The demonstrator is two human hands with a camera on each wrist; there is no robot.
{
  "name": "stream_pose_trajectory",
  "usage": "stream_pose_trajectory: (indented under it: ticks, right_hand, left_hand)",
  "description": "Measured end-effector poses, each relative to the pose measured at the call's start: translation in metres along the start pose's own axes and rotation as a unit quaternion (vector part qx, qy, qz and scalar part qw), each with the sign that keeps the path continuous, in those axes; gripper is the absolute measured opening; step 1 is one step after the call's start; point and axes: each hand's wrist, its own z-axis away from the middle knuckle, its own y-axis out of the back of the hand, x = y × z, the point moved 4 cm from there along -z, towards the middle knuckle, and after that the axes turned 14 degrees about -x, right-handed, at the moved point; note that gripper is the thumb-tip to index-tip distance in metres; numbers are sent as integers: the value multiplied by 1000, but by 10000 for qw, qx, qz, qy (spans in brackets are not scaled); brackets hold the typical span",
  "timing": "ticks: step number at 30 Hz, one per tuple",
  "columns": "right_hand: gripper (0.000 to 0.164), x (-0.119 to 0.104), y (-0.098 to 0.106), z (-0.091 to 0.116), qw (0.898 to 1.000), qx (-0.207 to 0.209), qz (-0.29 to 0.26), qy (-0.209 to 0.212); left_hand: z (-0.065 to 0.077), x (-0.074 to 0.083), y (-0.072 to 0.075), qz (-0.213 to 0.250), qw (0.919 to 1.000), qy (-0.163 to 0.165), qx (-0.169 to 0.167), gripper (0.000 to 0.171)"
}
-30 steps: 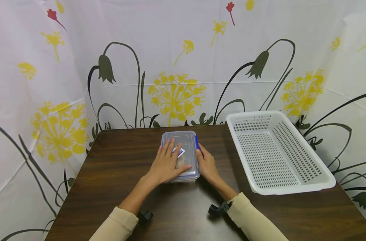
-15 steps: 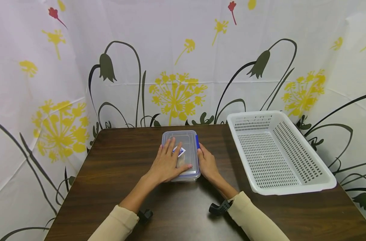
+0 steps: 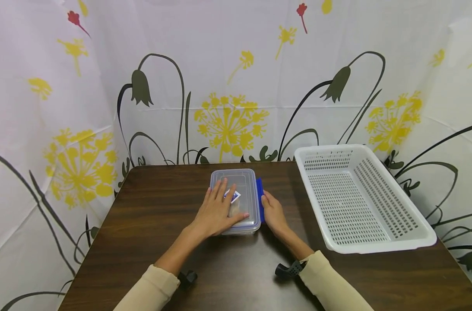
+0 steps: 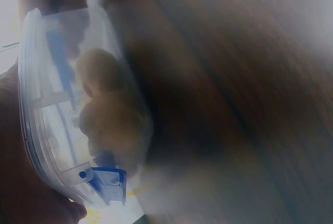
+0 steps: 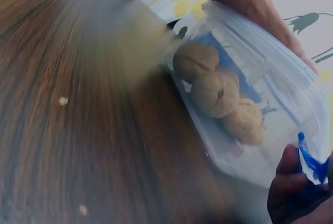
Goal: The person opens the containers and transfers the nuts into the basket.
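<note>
A clear plastic food container [image 3: 241,179] with a small blue-and-white sticker [image 3: 235,196] on its lid lies on the table. My left hand [image 3: 214,214] rests on the lid with its fingers spread. At the right side, my right hand [image 3: 274,215] pinches the blue latch [image 3: 260,192], which stands out from the container wall. Several walnuts [image 5: 215,94] show through the clear wall in the right wrist view. Seen from the left wrist, the walnuts [image 4: 109,114] look blurred, and the blue latch [image 4: 110,182] sticks out near the bottom.
To the right stands a white perforated plastic basket [image 3: 324,224]. Brown wood-grain table [image 3: 158,207] surrounds the container. Behind it hangs a white curtain [image 3: 236,52] printed with flowers. Small pale crumbs [image 5: 63,101] lie on the table.
My right hand has moved a little right and toward me, swinging the blue latch outward from the container's side. My left hand has stayed on the lid.
</note>
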Motion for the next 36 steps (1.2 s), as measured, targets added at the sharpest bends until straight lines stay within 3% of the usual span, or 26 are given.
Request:
stream_pose_trajectory:
  ticks: [6, 10, 19, 23, 28, 32, 36]
  right_hand:
    - [41, 7, 6, 1, 9970, -55, 739, -229]
    - [40, 6, 10, 1, 9930, 177, 1134, -278]
    - [48, -10, 10, 0, 9947, 403, 904, -269]
    - [58, -21, 8, -5, 9944, 407, 945, -261]
    - [74, -32, 5, -12, 9932, 171, 1095, -356]
    - [85, -41, 3, -14, 9895, -77, 1368, -469]
    - [89, -46, 1, -14, 9856, -240, 1590, -529]
  left_hand:
    - [-3, -2, -3, -102, 9999, 48, -60, 105]
    - [-6, -4, -6, -127, 9999, 13, 33, 106]
    - [0, -1, 3, 275, 9996, -84, 62, 93]
    - [0, -4, 10, 710, 9967, -162, 356, 88]
    - [-1, -16, 16, 1640, 9839, -105, 704, 87]
    - [1, -28, 20, 2514, 9644, 147, 804, 90]
    - [3, -37, 19, 3043, 9475, 325, 932, 88]
